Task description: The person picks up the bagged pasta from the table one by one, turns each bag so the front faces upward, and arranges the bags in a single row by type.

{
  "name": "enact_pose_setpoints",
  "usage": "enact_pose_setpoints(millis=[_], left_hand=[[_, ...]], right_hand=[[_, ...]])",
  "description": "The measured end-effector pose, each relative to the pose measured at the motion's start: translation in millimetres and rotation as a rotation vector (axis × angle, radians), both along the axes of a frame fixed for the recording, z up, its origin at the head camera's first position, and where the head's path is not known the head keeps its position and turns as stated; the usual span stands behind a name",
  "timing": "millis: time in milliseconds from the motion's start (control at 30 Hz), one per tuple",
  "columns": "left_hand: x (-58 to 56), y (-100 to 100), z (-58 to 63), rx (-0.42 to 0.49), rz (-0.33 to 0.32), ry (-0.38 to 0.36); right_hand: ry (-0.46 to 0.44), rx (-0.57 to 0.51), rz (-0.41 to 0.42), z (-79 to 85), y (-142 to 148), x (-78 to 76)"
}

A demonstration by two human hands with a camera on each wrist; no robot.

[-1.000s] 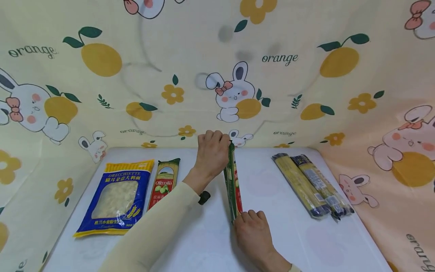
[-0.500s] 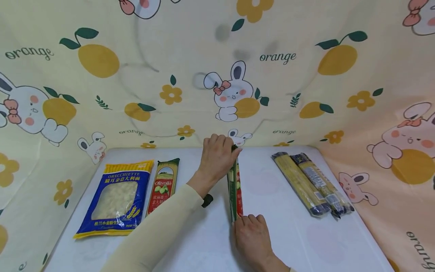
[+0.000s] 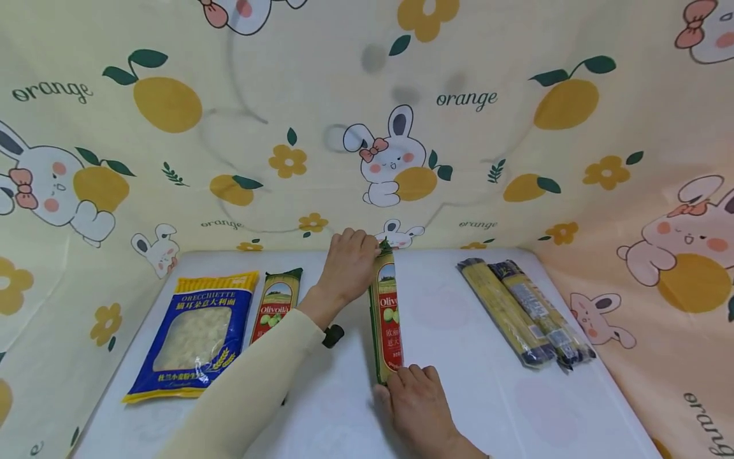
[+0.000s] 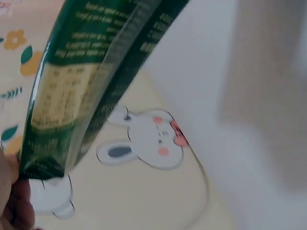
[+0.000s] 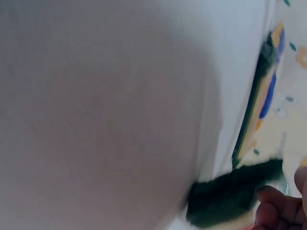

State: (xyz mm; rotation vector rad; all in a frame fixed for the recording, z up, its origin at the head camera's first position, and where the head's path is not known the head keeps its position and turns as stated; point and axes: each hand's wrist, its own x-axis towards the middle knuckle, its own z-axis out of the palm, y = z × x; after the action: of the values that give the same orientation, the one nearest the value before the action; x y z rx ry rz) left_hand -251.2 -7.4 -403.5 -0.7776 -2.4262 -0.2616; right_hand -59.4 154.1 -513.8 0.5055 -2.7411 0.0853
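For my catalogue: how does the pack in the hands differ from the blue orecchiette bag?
The held pack is long and narrow; the orecchiette bag is broader. The held pack shows red and green; the bag, mainly blue and yellow. The held pack is gripped at both ends; the bag lies unheld. Both carry print.

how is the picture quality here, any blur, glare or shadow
Head: mostly sharp, a small glare spot low on the blue bag, soft shadows on the table; left wrist: print on the held pack is blurred; right wrist: dim, that pack's green end blurred, broad shadow over the table.
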Motion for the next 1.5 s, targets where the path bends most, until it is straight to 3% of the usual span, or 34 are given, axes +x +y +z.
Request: enact_pose_setpoints(millis=[133,267,433,567,700,867,1100,1333,1500], left_hand=[[-3.8,-15,-3.8,0.026,-0.040,-0.059],[-4.4,-21,-8.2,0.061,-0.065,-0.076],[-1.7,-18,-11.7,0.082,-0.079,-0.009],[0.7,-14,-13.9,0.097,-0.074,0.017],[1.8,-13,-16.8,0.120,-0.061,0.027],[1.0,-16,-19.5,0.116,-0.043,0.065],[-3.8,-30,-22.7,0.068,-0.003,0.092],[-11.2,-46,-29.7,0.044,0.038,0.045],[-14.3,-55,-36.7,0.001,0.081,-0.001]], right_hand=[[-0.026,-0.053,-0.100,2.4,14,-13.2],[-0.157,-0.125,-0.177,2.2,26,-29.4],[-0.314,-0.243,-0.109,0.3,27,-40.2],[-0.336,-0.286,-0.037,-3.2,24,-45.1],[-0.345,-0.335,-0.024,-6.6,23,-47.1],[-0.295,-0.345,0.011,-9.0,22,-46.7],[-0.178,-0.239,0.096,-2.7,19,-42.4],[-0.019,-0.095,0.154,15.0,7,-35.8],[0.050,-0.010,0.183,14.6,0,-36.3]])
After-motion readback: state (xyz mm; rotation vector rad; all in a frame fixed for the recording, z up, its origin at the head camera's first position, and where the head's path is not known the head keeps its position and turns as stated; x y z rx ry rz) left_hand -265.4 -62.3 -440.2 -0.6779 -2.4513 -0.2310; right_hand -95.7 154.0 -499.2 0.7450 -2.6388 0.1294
